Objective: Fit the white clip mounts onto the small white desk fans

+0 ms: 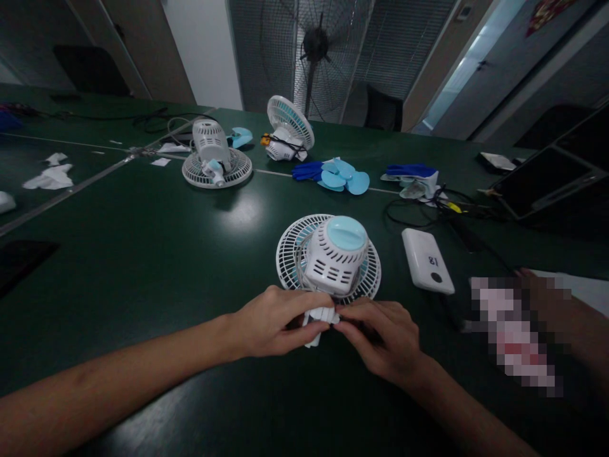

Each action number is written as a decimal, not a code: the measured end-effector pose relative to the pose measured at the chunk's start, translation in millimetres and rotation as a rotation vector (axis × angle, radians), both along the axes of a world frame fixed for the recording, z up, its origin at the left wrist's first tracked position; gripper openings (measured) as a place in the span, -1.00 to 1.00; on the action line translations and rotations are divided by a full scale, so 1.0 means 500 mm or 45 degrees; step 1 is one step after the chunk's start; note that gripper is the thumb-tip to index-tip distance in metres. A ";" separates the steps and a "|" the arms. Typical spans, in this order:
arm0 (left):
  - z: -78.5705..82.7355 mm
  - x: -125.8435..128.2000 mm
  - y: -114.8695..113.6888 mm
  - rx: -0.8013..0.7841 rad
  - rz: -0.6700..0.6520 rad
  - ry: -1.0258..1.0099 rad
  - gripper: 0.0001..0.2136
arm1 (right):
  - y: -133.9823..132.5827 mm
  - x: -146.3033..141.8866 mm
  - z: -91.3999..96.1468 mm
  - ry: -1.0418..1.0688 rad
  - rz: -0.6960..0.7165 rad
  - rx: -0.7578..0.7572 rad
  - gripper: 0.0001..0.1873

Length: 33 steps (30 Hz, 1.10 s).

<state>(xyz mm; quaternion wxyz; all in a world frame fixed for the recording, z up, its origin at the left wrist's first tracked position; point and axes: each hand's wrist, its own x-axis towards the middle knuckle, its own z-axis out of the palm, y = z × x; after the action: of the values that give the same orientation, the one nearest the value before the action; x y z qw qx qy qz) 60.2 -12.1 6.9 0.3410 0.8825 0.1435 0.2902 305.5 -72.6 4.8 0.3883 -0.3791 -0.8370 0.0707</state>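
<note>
A small fan [335, 257] lies grille-down on the dark green table, its white motor housing and light blue round cap facing up. At its near edge, my left hand [290, 320] is closed around a white plastic part [321, 315] of the fan, thumb below and fingers above. My right hand [380, 333] pinches the right end of that same part, fingertips close to those of the left. Whether something small sits between the right fingertips is hidden. Part of a pale cord shows beside the housing.
Farther back are a second fan [209, 152], a third fan [288, 130], light blue fan blades [345, 176] and blue-and-white gloves [413, 178]. A white power bank [428, 260] lies to the right, near another person's arm [566, 317]. Paper scraps [50, 176] lie left.
</note>
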 end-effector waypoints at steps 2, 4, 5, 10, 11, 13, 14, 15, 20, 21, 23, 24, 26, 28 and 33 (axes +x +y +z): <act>-0.001 0.000 0.000 0.015 0.008 0.003 -0.75 | -0.004 -0.013 0.002 0.116 -0.033 -0.136 -0.97; -0.002 0.000 0.000 0.023 0.017 0.018 -0.75 | -0.010 -0.027 0.006 0.265 -0.088 -0.395 -0.79; -0.002 0.000 -0.001 0.028 0.018 0.022 -0.75 | -0.014 -0.034 0.008 0.343 -0.113 -0.555 -0.71; 0.001 0.000 -0.001 0.028 0.009 0.032 -0.76 | -0.023 -0.041 0.009 0.438 -0.117 -0.742 -0.71; 0.000 0.000 -0.002 0.026 0.013 0.034 -0.76 | -0.022 -0.037 0.008 0.372 -0.101 -0.610 -0.81; -0.002 0.000 -0.002 0.033 0.027 0.026 -0.75 | -0.019 -0.026 0.004 0.211 -0.066 -0.349 -0.93; -0.004 0.000 -0.003 0.042 0.034 0.016 -0.74 | -0.018 -0.020 0.002 0.147 -0.058 -0.261 -0.82; -0.005 0.000 -0.003 0.051 0.040 0.004 -0.73 | -0.016 -0.016 0.000 0.099 -0.054 -0.208 -0.73; -0.009 -0.001 -0.002 0.041 0.026 0.012 -0.74 | -0.013 -0.009 0.000 0.017 -0.029 -0.089 -0.62; -0.008 -0.001 -0.002 0.036 0.020 0.015 -0.74 | -0.013 -0.009 0.001 0.010 -0.019 -0.075 -0.64; -0.007 -0.002 -0.001 0.031 0.014 0.010 -0.74 | -0.013 -0.009 0.001 0.011 -0.013 -0.075 -0.65; -0.007 -0.002 -0.001 0.031 0.013 0.005 -0.74 | -0.013 -0.009 0.001 0.016 -0.013 -0.077 -0.65; -0.006 -0.002 -0.001 0.040 0.015 -0.003 -0.75 | -0.013 -0.008 -0.003 0.036 -0.021 -0.079 -0.65; -0.007 -0.002 -0.001 0.049 0.021 0.000 -0.75 | -0.012 -0.006 -0.007 0.048 -0.036 -0.075 -0.67; -0.010 -0.002 -0.001 0.064 0.041 0.017 -0.75 | -0.007 -0.007 -0.009 0.063 -0.041 -0.099 -0.80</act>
<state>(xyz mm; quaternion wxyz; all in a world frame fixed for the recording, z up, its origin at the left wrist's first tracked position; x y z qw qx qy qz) 59.4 -12.7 2.0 0.3132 0.8903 0.1526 0.2933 301.9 -76.2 0.2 0.3949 -0.4053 -0.8176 0.1063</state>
